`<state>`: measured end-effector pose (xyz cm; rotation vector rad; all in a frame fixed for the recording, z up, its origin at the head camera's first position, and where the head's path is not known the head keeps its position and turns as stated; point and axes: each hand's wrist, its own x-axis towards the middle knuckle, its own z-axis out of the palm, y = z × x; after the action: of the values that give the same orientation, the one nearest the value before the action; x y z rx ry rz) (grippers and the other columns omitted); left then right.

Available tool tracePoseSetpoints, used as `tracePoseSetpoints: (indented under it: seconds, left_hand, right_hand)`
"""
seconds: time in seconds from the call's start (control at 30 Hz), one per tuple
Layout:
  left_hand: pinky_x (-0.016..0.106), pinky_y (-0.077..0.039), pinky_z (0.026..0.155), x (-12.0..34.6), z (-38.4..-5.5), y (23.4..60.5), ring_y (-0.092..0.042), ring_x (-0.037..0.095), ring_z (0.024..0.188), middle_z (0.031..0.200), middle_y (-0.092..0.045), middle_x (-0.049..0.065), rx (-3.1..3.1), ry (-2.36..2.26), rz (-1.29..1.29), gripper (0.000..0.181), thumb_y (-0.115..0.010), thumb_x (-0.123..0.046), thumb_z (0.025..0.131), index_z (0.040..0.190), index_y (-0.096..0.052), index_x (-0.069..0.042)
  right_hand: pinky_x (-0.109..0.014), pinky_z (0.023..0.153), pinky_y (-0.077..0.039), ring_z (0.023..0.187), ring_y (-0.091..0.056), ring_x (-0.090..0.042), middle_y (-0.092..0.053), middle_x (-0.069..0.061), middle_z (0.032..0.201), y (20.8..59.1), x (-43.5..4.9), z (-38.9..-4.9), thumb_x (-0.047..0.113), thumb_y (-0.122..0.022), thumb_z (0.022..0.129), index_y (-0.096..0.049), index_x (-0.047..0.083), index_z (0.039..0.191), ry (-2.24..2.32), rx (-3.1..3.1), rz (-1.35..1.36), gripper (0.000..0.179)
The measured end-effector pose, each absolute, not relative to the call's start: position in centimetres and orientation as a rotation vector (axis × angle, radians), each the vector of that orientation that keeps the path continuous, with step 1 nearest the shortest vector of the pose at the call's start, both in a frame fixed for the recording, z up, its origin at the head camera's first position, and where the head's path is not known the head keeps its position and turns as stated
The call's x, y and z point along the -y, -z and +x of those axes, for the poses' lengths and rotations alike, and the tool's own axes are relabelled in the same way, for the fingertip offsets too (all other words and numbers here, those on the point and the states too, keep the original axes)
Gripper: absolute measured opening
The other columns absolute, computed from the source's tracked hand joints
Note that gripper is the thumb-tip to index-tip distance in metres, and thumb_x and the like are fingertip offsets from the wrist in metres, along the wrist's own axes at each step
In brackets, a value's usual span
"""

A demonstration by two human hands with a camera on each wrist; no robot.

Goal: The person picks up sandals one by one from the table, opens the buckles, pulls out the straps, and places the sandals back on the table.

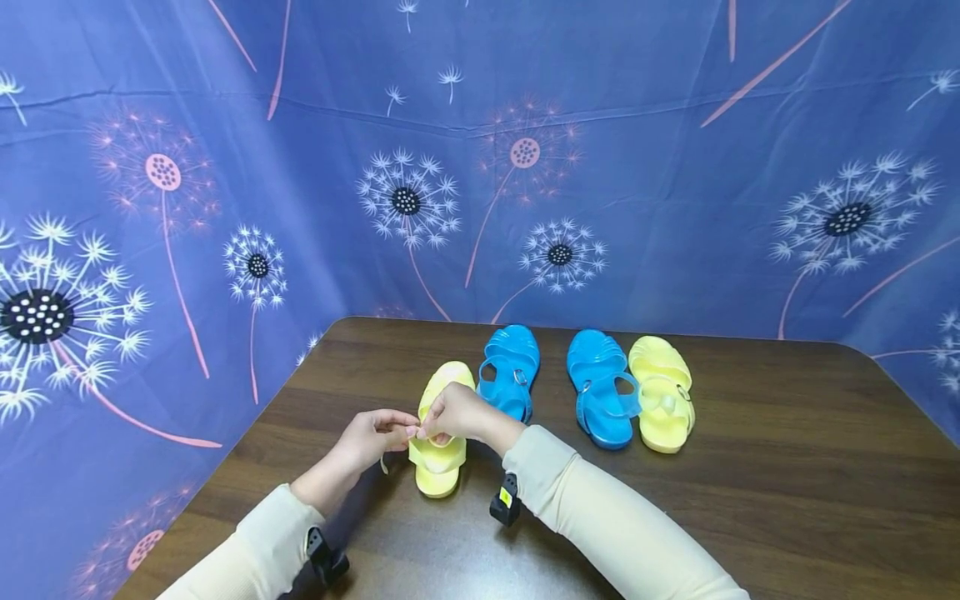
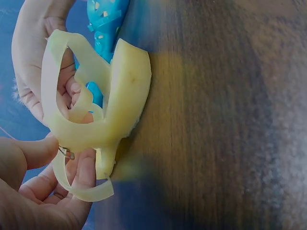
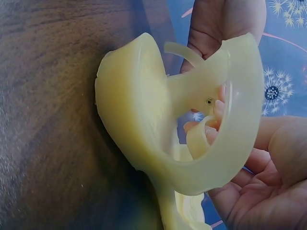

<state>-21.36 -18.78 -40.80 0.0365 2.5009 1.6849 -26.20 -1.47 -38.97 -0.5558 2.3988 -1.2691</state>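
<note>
A yellow sandal [image 1: 437, 482] stands on the table left of the other footwear, its heel toward me. At its left side, my left hand [image 1: 366, 440] pinches the thin strap [image 2: 93, 192] between thumb and fingers, close to a small metal buckle [image 2: 70, 155]. The strap's loose end curls out past the fingers. My right hand [image 1: 463, 412] reaches over the sandal from the right, its thumb and fingertips pinching at the same strap. In the right wrist view the broad ankle band [image 3: 244, 115] hides part of the right fingers [image 3: 259, 160].
Just right of the held sandal lies a blue sandal [image 1: 513, 367]. Farther right, another blue sandal [image 1: 600, 387] sits beside a second yellow sandal [image 1: 662, 392]. Behind the brown wooden table [image 1: 787, 467] hangs a blue dandelion-patterned cloth [image 1: 645, 208].
</note>
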Motion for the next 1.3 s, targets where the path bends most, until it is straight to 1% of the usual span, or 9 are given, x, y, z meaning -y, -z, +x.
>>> tracePoseSetpoints:
  seconds: [0.17, 0.37, 0.57, 0.8, 1.03, 1.2, 1.3]
  left_hand:
    - [0.039, -0.057, 0.085, 18.8, -21.5, 41.0, -0.066, 0.014, 0.083, 0.099, -0.07, 0.017, -2.508, -1.668, -0.01, 0.022, -0.063, -0.006, 0.092, 0.108, -0.064, 0.01]
    - [0.035, -0.056, 0.084, 19.1, -21.4, 41.3, -0.067, 0.014, 0.082, 0.101, -0.069, 0.022, -2.5, -1.7, -0.026, 0.023, -0.061, -0.003, 0.092, 0.109, -0.064, 0.012]
    - [0.036, -0.056, 0.087, 19.3, -21.4, 41.3, -0.068, 0.014, 0.085, 0.104, -0.069, 0.022, -2.488, -1.718, -0.019, 0.025, -0.061, -0.004, 0.093, 0.111, -0.063, 0.012]
    - [0.036, -0.056, 0.085, 18.9, -21.3, 41.3, -0.068, 0.015, 0.083, 0.103, -0.069, 0.023, -2.499, -1.739, -0.052, 0.023, -0.061, -0.002, 0.092, 0.11, -0.064, 0.012]
    - [0.034, -0.057, 0.083, 18.7, -21.0, 41.1, -0.068, 0.014, 0.079, 0.099, -0.069, 0.021, -2.516, -1.76, -0.112, 0.023, -0.061, -0.001, 0.092, 0.109, -0.064, 0.013]
    - [0.034, -0.057, 0.083, 18.8, -20.8, 41.2, -0.066, 0.012, 0.077, 0.095, -0.069, 0.014, -2.495, -1.781, -0.164, 0.023, -0.062, -0.001, 0.092, 0.11, -0.064, 0.012]
    - [0.034, -0.057, 0.084, 18.9, -20.8, 41.3, -0.066, 0.013, 0.078, 0.095, -0.069, 0.013, -2.479, -1.796, -0.179, 0.022, -0.061, -0.001, 0.092, 0.11, -0.064, 0.012]
  right_hand:
    - [-0.022, 0.056, -0.056, 0.053, -0.057, -0.008, -0.066, -0.003, 0.062, 39.0, 1.2, -26.2, 0.004, -0.077, 0.079, -0.074, -0.003, 0.075, 1.279, -2.395, -0.537, 0.009]
    - [-0.022, 0.057, -0.054, 0.056, -0.057, -0.01, -0.063, -0.001, 0.061, 38.8, 0.9, -26.2, 0.006, -0.077, 0.081, -0.075, -0.001, 0.076, 1.267, -2.415, -0.515, 0.009]
    - [-0.026, 0.06, -0.056, 0.059, -0.06, -0.014, -0.066, -0.004, 0.064, 38.6, 0.7, -26.3, 0.005, -0.076, 0.081, -0.075, -0.002, 0.077, 1.299, -2.392, -0.488, 0.008]
    - [-0.025, 0.06, -0.055, 0.058, -0.06, -0.014, -0.067, -0.005, 0.067, 38.6, 0.5, -26.3, 0.008, -0.077, 0.081, -0.076, 0.001, 0.079, 1.289, -2.406, -0.483, 0.008]
    - [-0.026, 0.061, -0.055, 0.064, -0.064, -0.015, -0.072, -0.008, 0.074, 38.6, -0.3, -26.3, 0.008, -0.075, 0.083, -0.075, 0.0, 0.082, 1.267, -2.421, -0.508, 0.008]
    - [-0.025, 0.064, -0.056, 0.065, -0.066, -0.012, -0.072, -0.008, 0.077, 38.9, -1.0, -26.4, 0.006, -0.073, 0.084, -0.075, -0.001, 0.083, 1.279, -2.404, -0.527, 0.008]
    - [-0.025, 0.065, -0.056, 0.065, -0.066, -0.012, -0.073, -0.008, 0.077, 39.1, -1.3, -26.5, 0.006, -0.073, 0.084, -0.075, -0.001, 0.084, 1.293, -2.396, -0.538, 0.008]
